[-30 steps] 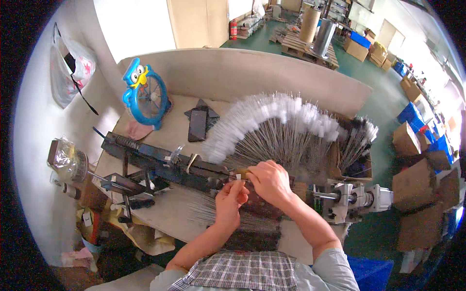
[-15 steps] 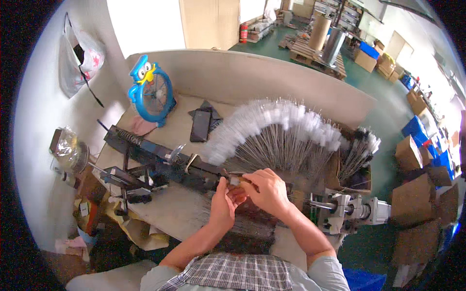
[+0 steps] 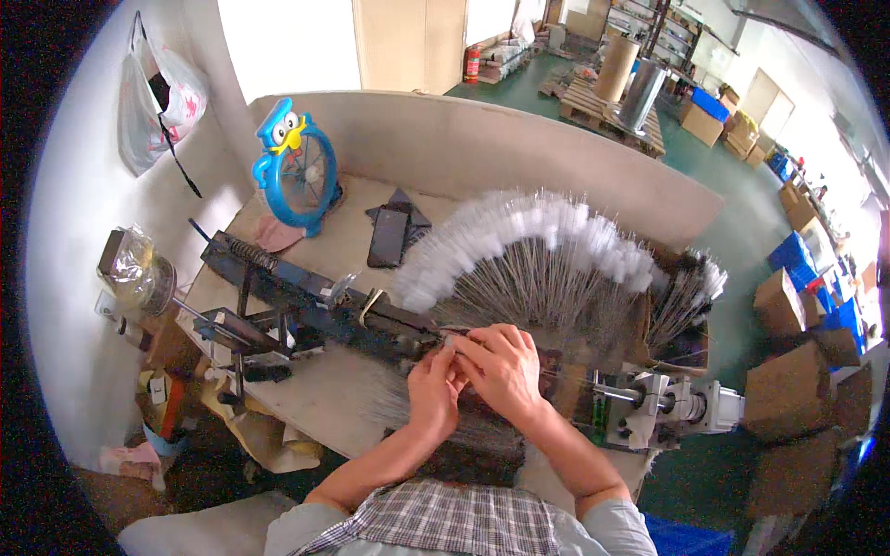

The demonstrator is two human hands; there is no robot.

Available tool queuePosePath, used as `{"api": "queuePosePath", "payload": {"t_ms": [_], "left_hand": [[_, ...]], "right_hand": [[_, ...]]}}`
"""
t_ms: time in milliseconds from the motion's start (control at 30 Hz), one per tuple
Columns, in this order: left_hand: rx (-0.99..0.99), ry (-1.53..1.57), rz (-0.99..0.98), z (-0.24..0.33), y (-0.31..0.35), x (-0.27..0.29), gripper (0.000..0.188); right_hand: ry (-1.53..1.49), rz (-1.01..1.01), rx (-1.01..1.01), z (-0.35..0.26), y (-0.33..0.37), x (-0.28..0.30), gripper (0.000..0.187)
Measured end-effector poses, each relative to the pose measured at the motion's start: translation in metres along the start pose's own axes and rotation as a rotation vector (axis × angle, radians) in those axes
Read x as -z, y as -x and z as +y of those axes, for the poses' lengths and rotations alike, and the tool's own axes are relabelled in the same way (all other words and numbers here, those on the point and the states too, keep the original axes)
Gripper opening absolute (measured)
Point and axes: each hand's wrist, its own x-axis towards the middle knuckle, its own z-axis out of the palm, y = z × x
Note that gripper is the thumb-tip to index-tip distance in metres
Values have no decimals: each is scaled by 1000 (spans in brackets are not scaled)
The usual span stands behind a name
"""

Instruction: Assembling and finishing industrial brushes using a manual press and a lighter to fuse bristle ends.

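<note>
My left hand (image 3: 433,391) and my right hand (image 3: 502,372) meet at the right end of a long dark metal machine bar (image 3: 320,301). Thumbs and fingers of both are pinched together. A small pale bit shows at the fingertips, too small and too covered to name. Just beyond the hands fans out a big heap of thin wire-stemmed brushes (image 3: 538,232) with white bristle tips. Loose fine wires (image 3: 387,394) lie left of my left wrist.
A shaft with a motor block (image 3: 681,408) stands right of my hands. Behind the bar are a black phone (image 3: 388,236) and a blue cartoon-shaped fan (image 3: 298,176). A box of dark and white brushes (image 3: 681,306) sits at the right. A low panel (image 3: 482,134) borders the table's far side.
Both hands have drawn closer together at the bar's end, fingertips now meeting. The left hand has turned and its fingers have curled in. The view has shifted slightly.
</note>
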Motion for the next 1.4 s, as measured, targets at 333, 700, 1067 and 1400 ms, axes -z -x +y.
{"api": "queuePosePath", "payload": {"t_ms": [333, 700, 1067, 1400], "left_hand": [[6, -30, -50, 6, 10, -14, 9], [-16, 5, -32, -2, 3, -6, 7], [-9, 18, 54, 3, 6, -12, 4], [-41, -56, 11, -2, 2, -9, 4]], "right_hand": [[-36, -73, -39, 9, 10, 17, 23], [-89, -69, -91, 2, 7, 2, 32], [45, 32, -111, 0, 14, 2, 27], [18, 42, -51, 8, 17, 8, 19]]}}
